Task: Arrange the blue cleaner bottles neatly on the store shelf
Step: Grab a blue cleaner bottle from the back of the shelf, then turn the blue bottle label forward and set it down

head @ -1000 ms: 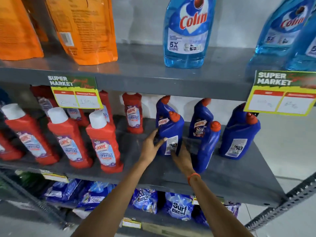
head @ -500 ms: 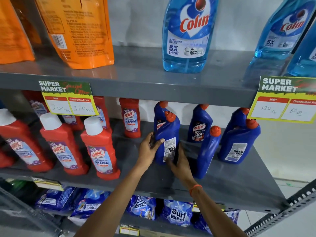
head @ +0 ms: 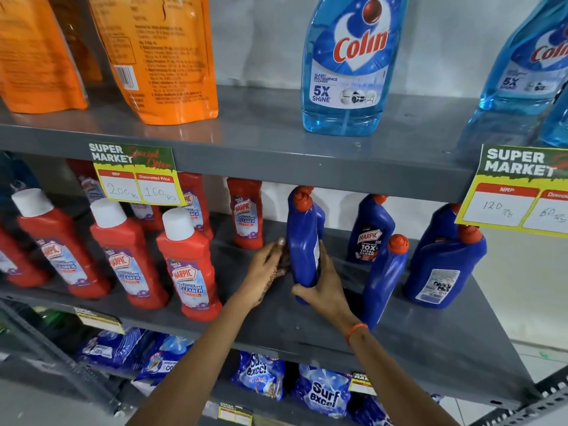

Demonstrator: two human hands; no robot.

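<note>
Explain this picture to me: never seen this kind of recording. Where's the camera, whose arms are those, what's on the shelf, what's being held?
There is no robot here. One wide-angle camera sits on a person's head and looks forward and down, so the two bare arms coming in from the bottom are the wearer's own.

In front is a grey store shelf. On the middle level stand red Harpic bottles to the left and blue cleaner bottles to the right. Above are orange pouches and a light-blue Colin bottle; below lie Surf Excel packs. Price tags hang from the upper shelf edge.

The left hand and the right hand, with an orange band at its wrist, grip one blue bottle from both sides, near its base. It shows its narrow side to the camera.
</note>
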